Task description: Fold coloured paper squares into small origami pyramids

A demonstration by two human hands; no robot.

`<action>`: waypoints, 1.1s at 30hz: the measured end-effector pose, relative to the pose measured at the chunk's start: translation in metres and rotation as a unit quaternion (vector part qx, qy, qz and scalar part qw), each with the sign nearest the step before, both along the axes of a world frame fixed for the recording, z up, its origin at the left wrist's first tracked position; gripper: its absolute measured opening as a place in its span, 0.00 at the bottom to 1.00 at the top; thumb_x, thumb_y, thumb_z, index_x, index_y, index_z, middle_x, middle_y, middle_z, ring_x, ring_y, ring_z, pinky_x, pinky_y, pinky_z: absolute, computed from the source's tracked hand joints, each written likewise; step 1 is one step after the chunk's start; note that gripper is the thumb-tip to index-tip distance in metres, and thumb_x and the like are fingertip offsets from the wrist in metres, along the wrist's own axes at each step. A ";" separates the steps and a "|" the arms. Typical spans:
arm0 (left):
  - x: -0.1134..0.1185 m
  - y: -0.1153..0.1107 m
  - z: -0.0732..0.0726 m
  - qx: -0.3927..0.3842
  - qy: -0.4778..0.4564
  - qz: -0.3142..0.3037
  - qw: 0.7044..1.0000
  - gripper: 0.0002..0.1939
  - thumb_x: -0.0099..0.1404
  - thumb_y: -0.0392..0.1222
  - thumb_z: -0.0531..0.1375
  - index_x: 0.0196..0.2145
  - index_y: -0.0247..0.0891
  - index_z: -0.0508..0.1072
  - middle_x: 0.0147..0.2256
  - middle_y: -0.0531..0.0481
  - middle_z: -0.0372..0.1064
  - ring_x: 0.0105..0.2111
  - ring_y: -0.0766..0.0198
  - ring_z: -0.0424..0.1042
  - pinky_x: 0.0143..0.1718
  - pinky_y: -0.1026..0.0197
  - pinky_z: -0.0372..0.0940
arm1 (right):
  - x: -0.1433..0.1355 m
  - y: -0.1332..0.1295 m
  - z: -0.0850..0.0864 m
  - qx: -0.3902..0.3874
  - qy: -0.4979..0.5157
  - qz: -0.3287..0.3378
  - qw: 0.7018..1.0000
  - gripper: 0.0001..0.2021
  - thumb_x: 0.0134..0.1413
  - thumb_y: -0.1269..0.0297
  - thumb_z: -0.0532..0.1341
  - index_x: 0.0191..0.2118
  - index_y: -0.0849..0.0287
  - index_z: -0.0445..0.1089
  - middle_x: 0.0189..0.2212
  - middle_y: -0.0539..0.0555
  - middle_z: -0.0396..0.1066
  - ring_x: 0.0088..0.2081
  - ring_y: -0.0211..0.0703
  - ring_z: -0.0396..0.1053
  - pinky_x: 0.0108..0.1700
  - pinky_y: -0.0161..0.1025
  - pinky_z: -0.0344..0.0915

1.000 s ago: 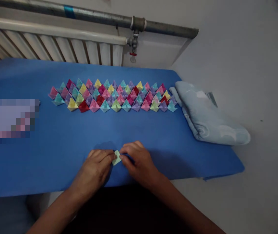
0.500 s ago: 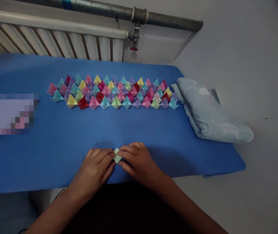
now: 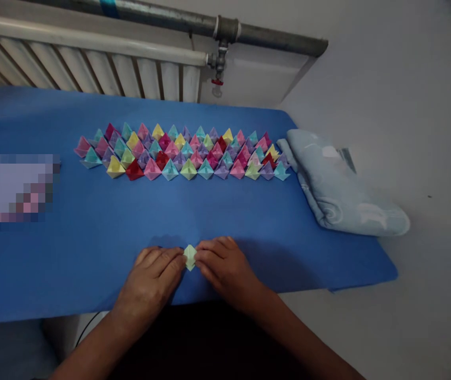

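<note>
A small pale green piece of folded paper [image 3: 190, 257] sits close to the near edge of the blue-covered table, between my two hands. My left hand [image 3: 154, 273] pinches its left side, fingers together and thumb mostly hidden beneath them. On the opposite side, the fingertips of my right hand [image 3: 225, 268] are closed on its right edge. A crease runs down the middle of the paper. Beyond my hands, several rows of folded paper boats [image 3: 189, 169] in pink, blue, yellow, green, purple and red stand packed side by side.
A folded light blue blanket [image 3: 344, 190] lies at the table's right end, by the wall. At the left is a blurred-out pinkish-lilac item [image 3: 15, 184]. A white radiator [image 3: 90, 58] and a metal pipe [image 3: 272, 39] run behind the blue tabletop [image 3: 90, 232].
My fingers have shifted slightly outward on the green paper, so more of it shows between them. The view has tilted a little; the boats have not moved.
</note>
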State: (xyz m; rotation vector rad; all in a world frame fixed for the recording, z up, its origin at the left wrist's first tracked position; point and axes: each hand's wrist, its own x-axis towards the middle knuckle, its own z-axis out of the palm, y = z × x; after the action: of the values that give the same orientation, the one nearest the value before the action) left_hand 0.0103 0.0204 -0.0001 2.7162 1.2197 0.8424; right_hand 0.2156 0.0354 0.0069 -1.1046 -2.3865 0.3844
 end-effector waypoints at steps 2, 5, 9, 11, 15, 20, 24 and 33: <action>0.001 0.000 0.000 0.000 -0.002 0.007 1.000 0.08 0.69 0.31 0.54 0.43 0.33 0.72 0.41 0.45 0.75 0.39 0.59 0.71 0.42 0.54 0.61 | 0.000 0.000 0.000 0.000 0.000 -0.004 1.000 0.06 0.62 0.69 0.57 0.40 0.58 0.71 0.41 0.53 0.74 0.39 0.42 0.67 0.43 0.42 0.61; 0.003 0.001 -0.001 -0.009 -0.003 0.020 1.000 0.08 0.69 0.32 0.54 0.42 0.34 0.72 0.41 0.45 0.74 0.38 0.59 0.71 0.40 0.54 0.61 | -0.002 0.001 -0.001 -0.001 0.019 -0.015 1.000 0.05 0.62 0.69 0.57 0.38 0.58 0.71 0.40 0.54 0.74 0.39 0.41 0.67 0.42 0.42 0.61; 0.007 0.002 0.000 -0.026 -0.011 0.044 0.999 0.08 0.69 0.33 0.53 0.41 0.34 0.72 0.40 0.45 0.74 0.36 0.59 0.70 0.38 0.54 0.61 | -0.004 0.002 -0.001 -0.012 0.050 -0.032 0.998 0.06 0.63 0.70 0.56 0.35 0.59 0.70 0.40 0.54 0.74 0.40 0.42 0.68 0.44 0.42 0.62; 0.008 0.002 0.001 -0.034 -0.011 0.060 0.998 0.08 0.69 0.35 0.53 0.39 0.35 0.73 0.39 0.45 0.73 0.36 0.59 0.69 0.38 0.54 0.60 | -0.004 0.003 0.000 -0.020 0.056 -0.040 0.997 0.07 0.63 0.70 0.55 0.35 0.59 0.70 0.40 0.55 0.74 0.41 0.42 0.68 0.45 0.42 0.62; 0.010 0.002 0.000 -0.043 -0.010 0.083 0.996 0.09 0.70 0.39 0.53 0.39 0.37 0.73 0.38 0.45 0.72 0.36 0.57 0.69 0.37 0.53 0.60 | -0.005 0.004 0.001 -0.032 0.059 -0.046 0.997 0.07 0.63 0.69 0.55 0.35 0.59 0.69 0.40 0.56 0.74 0.41 0.42 0.68 0.45 0.43 0.63; 0.008 0.003 -0.001 -0.057 -0.016 0.094 0.994 0.10 0.70 0.39 0.52 0.38 0.39 0.73 0.38 0.46 0.73 0.36 0.59 0.69 0.38 0.54 0.61 | -0.006 0.004 0.003 -0.047 0.053 -0.053 0.996 0.06 0.62 0.70 0.56 0.34 0.58 0.69 0.40 0.56 0.74 0.42 0.44 0.69 0.45 0.44 0.63; 0.005 0.004 -0.003 -0.072 -0.032 0.091 0.993 0.10 0.70 0.41 0.53 0.39 0.40 0.73 0.37 0.47 0.73 0.36 0.59 0.70 0.39 0.55 0.60 | -0.007 0.004 0.005 -0.053 0.040 -0.058 0.996 0.05 0.61 0.70 0.57 0.34 0.58 0.69 0.40 0.56 0.74 0.42 0.44 0.69 0.45 0.44 0.64; 0.007 0.006 0.000 -0.111 -0.031 0.084 0.990 0.10 0.71 0.40 0.51 0.37 0.40 0.72 0.36 0.49 0.72 0.36 0.60 0.69 0.40 0.53 0.56 | -0.009 0.004 0.004 -0.061 0.051 -0.069 0.994 0.05 0.60 0.71 0.57 0.34 0.60 0.69 0.41 0.57 0.74 0.42 0.45 0.69 0.46 0.45 0.63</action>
State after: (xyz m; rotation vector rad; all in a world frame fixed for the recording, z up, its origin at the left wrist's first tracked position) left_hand 0.0168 0.0261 0.0000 2.4237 1.4489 0.7479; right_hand 0.2068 0.0391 0.0105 -1.2640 -2.2077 0.5303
